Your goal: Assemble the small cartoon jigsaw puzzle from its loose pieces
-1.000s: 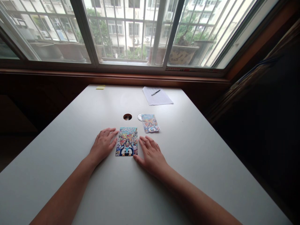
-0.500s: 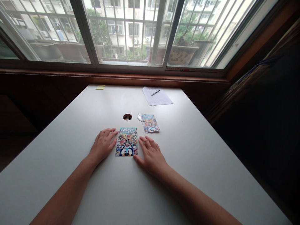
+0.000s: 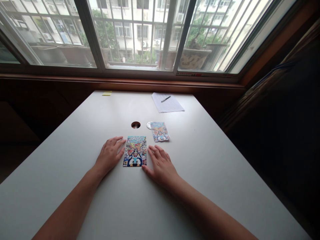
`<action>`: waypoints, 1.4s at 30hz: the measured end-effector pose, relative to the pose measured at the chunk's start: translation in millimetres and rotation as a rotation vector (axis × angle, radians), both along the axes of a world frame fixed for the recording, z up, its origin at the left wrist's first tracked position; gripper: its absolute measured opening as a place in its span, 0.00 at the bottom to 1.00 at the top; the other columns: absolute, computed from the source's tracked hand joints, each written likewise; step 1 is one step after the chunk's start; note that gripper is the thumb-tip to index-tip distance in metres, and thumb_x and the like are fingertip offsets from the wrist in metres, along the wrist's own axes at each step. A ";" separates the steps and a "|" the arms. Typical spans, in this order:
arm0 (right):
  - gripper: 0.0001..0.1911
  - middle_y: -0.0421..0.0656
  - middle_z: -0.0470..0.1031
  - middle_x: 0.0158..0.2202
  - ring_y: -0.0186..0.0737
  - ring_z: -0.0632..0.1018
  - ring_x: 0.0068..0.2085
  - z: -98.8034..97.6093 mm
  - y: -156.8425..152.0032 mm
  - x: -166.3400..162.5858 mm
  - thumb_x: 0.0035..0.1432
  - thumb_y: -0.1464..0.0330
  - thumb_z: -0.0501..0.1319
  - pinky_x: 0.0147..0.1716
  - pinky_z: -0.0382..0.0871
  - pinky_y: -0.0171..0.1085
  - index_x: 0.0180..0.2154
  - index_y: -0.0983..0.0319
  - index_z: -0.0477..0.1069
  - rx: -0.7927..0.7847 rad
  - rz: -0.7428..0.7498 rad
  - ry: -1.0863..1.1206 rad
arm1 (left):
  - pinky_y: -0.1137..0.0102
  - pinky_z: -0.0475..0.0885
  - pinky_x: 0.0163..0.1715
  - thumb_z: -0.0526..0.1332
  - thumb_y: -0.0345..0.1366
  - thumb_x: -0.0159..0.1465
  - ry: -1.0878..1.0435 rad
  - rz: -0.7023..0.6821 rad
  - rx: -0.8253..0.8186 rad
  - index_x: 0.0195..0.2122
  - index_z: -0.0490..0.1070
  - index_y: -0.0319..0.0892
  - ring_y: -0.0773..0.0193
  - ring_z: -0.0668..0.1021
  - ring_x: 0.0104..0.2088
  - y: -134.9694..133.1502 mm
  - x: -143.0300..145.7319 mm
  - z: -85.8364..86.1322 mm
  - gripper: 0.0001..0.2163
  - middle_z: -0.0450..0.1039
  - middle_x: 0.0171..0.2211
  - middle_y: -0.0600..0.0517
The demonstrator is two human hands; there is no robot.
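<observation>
A small assembled jigsaw puzzle (image 3: 135, 151), crowded with colourful cartoon figures and a blue cartoon face at its near edge, lies flat on the white table (image 3: 120, 203). My left hand (image 3: 110, 151) rests open at its left side, fingertips close to the edge. On the other side my right hand (image 3: 162, 164) lies open, its thumb at the puzzle's near right corner and the fingers along the right edge. Neither hand holds anything. Behind the right hand is a paper sheet (image 3: 160, 131) printed with a similar picture, its near edge uneven.
Partly under the printed sheet shows a round silvery disc (image 3: 149, 125). A round hole (image 3: 135, 125) opens in the tabletop to its left. Farther back lie white papers (image 3: 170, 106) with a pen (image 3: 165, 99) on top. Yellow sticky notes (image 3: 107, 93) sit at the far left edge.
</observation>
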State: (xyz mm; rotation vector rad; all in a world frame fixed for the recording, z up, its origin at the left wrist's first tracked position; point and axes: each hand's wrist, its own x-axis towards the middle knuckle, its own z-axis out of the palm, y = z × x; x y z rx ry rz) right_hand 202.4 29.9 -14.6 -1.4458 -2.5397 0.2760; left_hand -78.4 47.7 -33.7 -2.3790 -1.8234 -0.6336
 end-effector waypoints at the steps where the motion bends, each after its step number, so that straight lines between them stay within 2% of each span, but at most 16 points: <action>1: 0.37 0.46 0.55 0.70 0.51 0.52 0.69 0.4 -0.1 0.1 0.64 0.49 0.54 0.66 0.50 0.50 0.68 0.60 0.55 0.002 0.001 0.000 | 0.53 0.65 0.60 0.54 0.38 0.69 -0.008 -0.012 0.013 0.58 0.69 0.47 0.51 0.68 0.59 -0.7 2.0 2.7 0.17 0.66 0.60 0.47; 7: 0.38 0.46 0.55 0.69 0.51 0.53 0.69 -0.1 -0.3 -0.1 0.64 0.48 0.54 0.66 0.51 0.49 0.68 0.61 0.55 0.015 -0.004 0.007 | 0.52 0.66 0.61 0.54 0.34 0.69 -0.032 -0.189 0.050 0.57 0.69 0.47 0.52 0.66 0.61 -7.8 21.4 15.5 0.16 0.67 0.59 0.48; 11: 0.38 0.47 0.55 0.69 0.52 0.53 0.69 -1.7 0.0 -0.7 0.64 0.48 0.53 0.66 0.51 0.49 0.68 0.61 0.56 0.022 -0.002 0.004 | 0.52 0.66 0.63 0.55 0.32 0.69 -0.023 -0.367 -0.006 0.59 0.68 0.50 0.53 0.64 0.63 -12.1 34.6 16.0 0.18 0.68 0.59 0.49; 14: 0.37 0.47 0.56 0.69 0.52 0.53 0.69 -2.5 0.2 -0.7 0.64 0.48 0.53 0.66 0.51 0.49 0.67 0.61 0.56 0.033 -0.002 0.010 | 0.52 0.65 0.64 0.56 0.34 0.69 -0.012 -0.444 -0.037 0.61 0.67 0.51 0.52 0.64 0.63 -14.1 41.5 14.8 0.19 0.67 0.60 0.48; 42: 0.37 0.46 0.56 0.69 0.51 0.54 0.69 1.4 -0.9 -1.0 0.64 0.49 0.53 0.66 0.51 0.48 0.67 0.62 0.57 0.013 -0.004 0.024 | 0.52 0.64 0.64 0.55 0.36 0.70 0.018 -0.460 -0.096 0.64 0.63 0.52 0.52 0.64 0.63 -15.2 44.8 15.1 0.20 0.65 0.60 0.48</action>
